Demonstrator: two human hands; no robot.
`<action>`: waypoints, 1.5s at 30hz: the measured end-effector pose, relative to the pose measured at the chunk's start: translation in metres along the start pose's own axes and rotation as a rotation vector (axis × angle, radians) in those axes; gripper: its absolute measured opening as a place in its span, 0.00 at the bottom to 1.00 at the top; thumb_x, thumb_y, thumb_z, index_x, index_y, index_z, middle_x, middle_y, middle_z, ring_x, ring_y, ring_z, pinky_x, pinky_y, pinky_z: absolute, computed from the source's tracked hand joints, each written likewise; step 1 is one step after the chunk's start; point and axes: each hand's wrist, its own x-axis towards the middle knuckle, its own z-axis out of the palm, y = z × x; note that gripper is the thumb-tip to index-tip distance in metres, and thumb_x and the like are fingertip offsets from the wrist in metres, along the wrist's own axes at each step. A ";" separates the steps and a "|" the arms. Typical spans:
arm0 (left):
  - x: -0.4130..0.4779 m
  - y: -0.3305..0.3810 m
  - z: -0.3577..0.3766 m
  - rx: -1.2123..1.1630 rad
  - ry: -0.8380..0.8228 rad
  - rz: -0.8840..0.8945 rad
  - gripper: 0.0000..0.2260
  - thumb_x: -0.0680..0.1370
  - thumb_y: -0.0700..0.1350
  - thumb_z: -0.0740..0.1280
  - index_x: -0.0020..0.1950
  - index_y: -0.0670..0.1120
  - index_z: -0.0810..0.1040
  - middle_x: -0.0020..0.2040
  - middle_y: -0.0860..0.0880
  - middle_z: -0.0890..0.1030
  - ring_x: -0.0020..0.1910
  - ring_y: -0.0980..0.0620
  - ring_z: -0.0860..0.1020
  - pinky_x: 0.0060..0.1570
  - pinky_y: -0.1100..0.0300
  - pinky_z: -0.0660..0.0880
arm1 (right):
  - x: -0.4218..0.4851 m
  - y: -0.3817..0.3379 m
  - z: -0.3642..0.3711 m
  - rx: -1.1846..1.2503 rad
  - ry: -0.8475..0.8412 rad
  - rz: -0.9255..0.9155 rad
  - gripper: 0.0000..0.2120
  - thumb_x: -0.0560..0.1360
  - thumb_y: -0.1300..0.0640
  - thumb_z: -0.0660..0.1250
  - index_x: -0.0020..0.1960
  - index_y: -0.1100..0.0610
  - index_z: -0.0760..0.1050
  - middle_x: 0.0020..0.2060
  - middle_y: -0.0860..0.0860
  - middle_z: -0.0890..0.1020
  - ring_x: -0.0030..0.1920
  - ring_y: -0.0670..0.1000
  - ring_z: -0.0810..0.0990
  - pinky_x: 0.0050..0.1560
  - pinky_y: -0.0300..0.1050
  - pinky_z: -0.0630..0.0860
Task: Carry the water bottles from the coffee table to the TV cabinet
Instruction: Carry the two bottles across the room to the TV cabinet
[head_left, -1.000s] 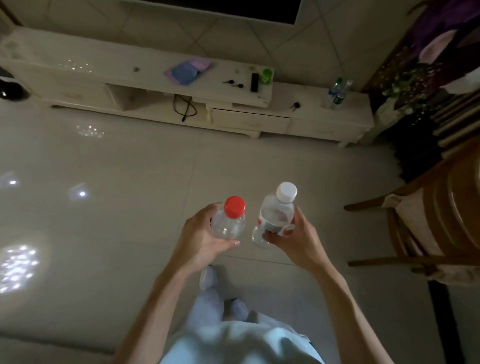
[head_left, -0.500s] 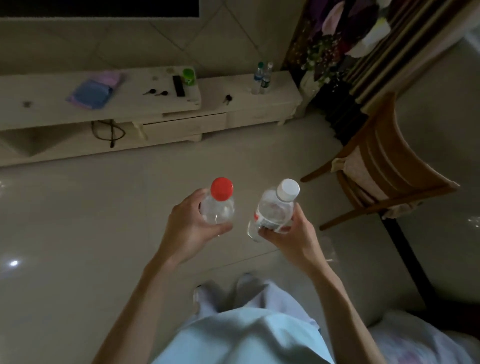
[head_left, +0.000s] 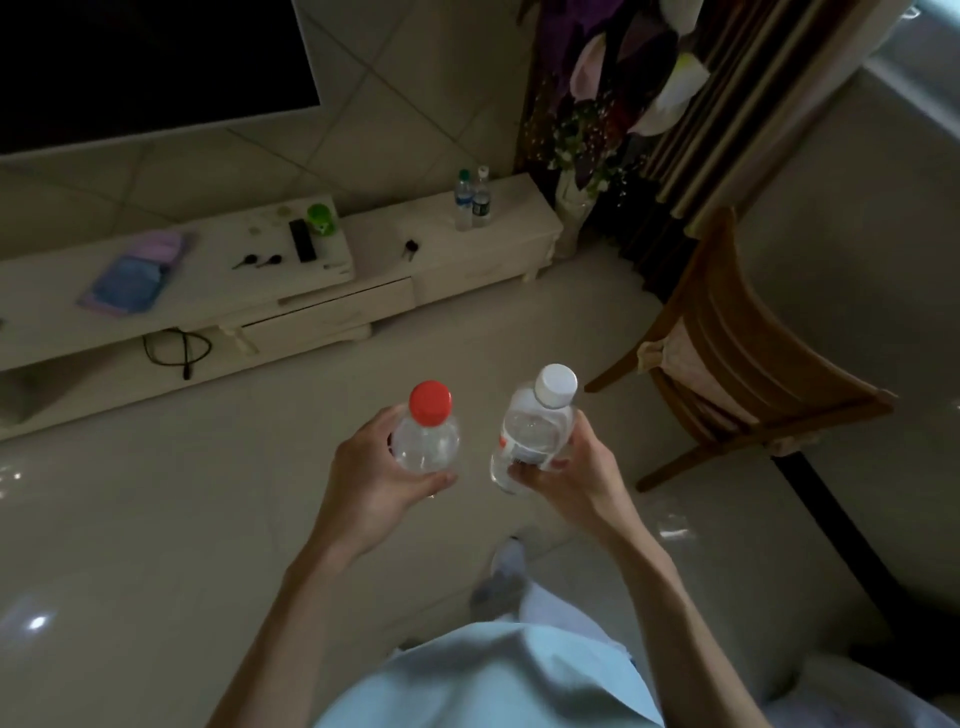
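Left hand (head_left: 374, 478) grips the red-capped bottle (head_left: 426, 441), right hand (head_left: 566, 478) the white-capped bottle (head_left: 535, 436); thin plastic likely flexes, so mid-body holds suit.

The TV cabinet (head_left: 467, 249) runs off the left edge. Labels on its two far bottles (head_left: 471, 200) are too small to read. Fingers (head_left: 540, 467) hide the white-capped bottle's (head_left: 535, 431) lower half.

Red cap (head_left: 430, 399); white cap (head_left: 556, 382); green cup (head_left: 321, 219); brown chair (head_left: 748, 332).
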 end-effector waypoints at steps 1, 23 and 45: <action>0.010 0.009 0.006 -0.004 0.007 -0.005 0.28 0.59 0.49 0.81 0.57 0.55 0.77 0.47 0.59 0.82 0.47 0.59 0.80 0.46 0.62 0.77 | 0.013 0.001 -0.009 0.000 -0.003 -0.008 0.31 0.64 0.51 0.78 0.63 0.44 0.68 0.53 0.42 0.80 0.50 0.46 0.83 0.54 0.47 0.80; 0.170 0.084 0.061 -0.051 0.060 -0.104 0.29 0.59 0.48 0.81 0.58 0.56 0.77 0.47 0.58 0.83 0.46 0.60 0.81 0.45 0.64 0.76 | 0.189 -0.006 -0.076 0.040 -0.082 -0.019 0.29 0.66 0.52 0.78 0.58 0.41 0.64 0.44 0.34 0.75 0.49 0.46 0.79 0.49 0.41 0.75; 0.455 0.092 -0.032 -0.101 0.012 -0.039 0.33 0.60 0.49 0.81 0.62 0.52 0.75 0.54 0.55 0.80 0.51 0.53 0.78 0.48 0.62 0.71 | 0.432 -0.137 -0.066 -0.079 0.029 -0.031 0.37 0.66 0.54 0.79 0.70 0.50 0.65 0.59 0.45 0.78 0.52 0.45 0.81 0.47 0.33 0.73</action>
